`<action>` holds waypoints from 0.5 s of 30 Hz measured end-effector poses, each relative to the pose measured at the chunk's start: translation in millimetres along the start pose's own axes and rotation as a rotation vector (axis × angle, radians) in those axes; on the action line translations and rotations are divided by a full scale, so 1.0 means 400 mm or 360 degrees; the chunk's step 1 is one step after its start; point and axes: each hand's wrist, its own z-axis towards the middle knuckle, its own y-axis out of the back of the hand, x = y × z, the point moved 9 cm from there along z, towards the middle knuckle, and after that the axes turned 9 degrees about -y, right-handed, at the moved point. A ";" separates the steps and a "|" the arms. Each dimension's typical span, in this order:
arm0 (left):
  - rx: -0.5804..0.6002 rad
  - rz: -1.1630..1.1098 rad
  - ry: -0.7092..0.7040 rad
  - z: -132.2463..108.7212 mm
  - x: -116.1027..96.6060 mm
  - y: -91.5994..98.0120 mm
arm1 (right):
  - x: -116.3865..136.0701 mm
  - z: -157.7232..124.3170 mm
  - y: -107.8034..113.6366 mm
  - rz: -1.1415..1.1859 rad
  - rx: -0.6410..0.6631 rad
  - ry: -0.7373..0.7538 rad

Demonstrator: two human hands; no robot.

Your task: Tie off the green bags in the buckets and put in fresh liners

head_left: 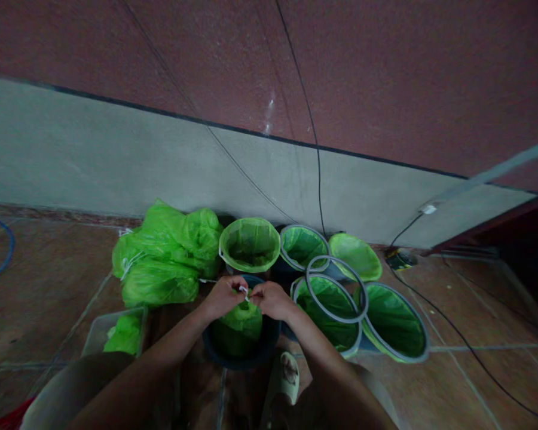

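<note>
A green bin bag (240, 325) stands gathered at its top inside a dark bin (271, 340) in front of me. My left hand (226, 295) pinches a white drawstring (244, 291) at the neck of this bag. On the other side of the neck, my right hand (269, 298) is closed with its fingertips on the same drawstring. The two hands are close together above the bin. Exactly how the string runs between the fingers is too small to make out.
Several tied green bags (161, 286) are heaped on the left. Beside my left knee is a clear tub (94, 334) with green plastic. Several lined bins (250, 269) stand along the wall and to the right, with a loose grey ring (308, 292) on top. A black cable (461, 343) crosses the floor.
</note>
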 end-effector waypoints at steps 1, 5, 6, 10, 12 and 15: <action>0.0041 0.0097 -0.0070 0.001 -0.011 -0.004 | 0.001 0.002 0.007 -0.0021 -0.0049 -0.0009; 0.0161 0.0271 -0.0237 -0.001 -0.039 -0.016 | 0.019 0.011 0.020 0.0070 -0.0187 0.0135; 0.0167 0.0296 -0.0264 -0.002 -0.043 -0.017 | 0.020 0.016 0.009 0.0129 -0.0145 0.0170; 0.0070 0.0435 -0.0355 -0.007 -0.047 -0.005 | -0.009 0.042 -0.056 0.0483 0.0092 0.0110; 0.0036 0.0555 -0.0422 -0.013 -0.047 -0.007 | -0.027 0.052 -0.076 0.0623 0.0114 0.0032; 0.0030 0.0743 -0.0543 -0.025 -0.047 -0.021 | -0.045 0.058 -0.090 0.0774 0.0126 -0.0105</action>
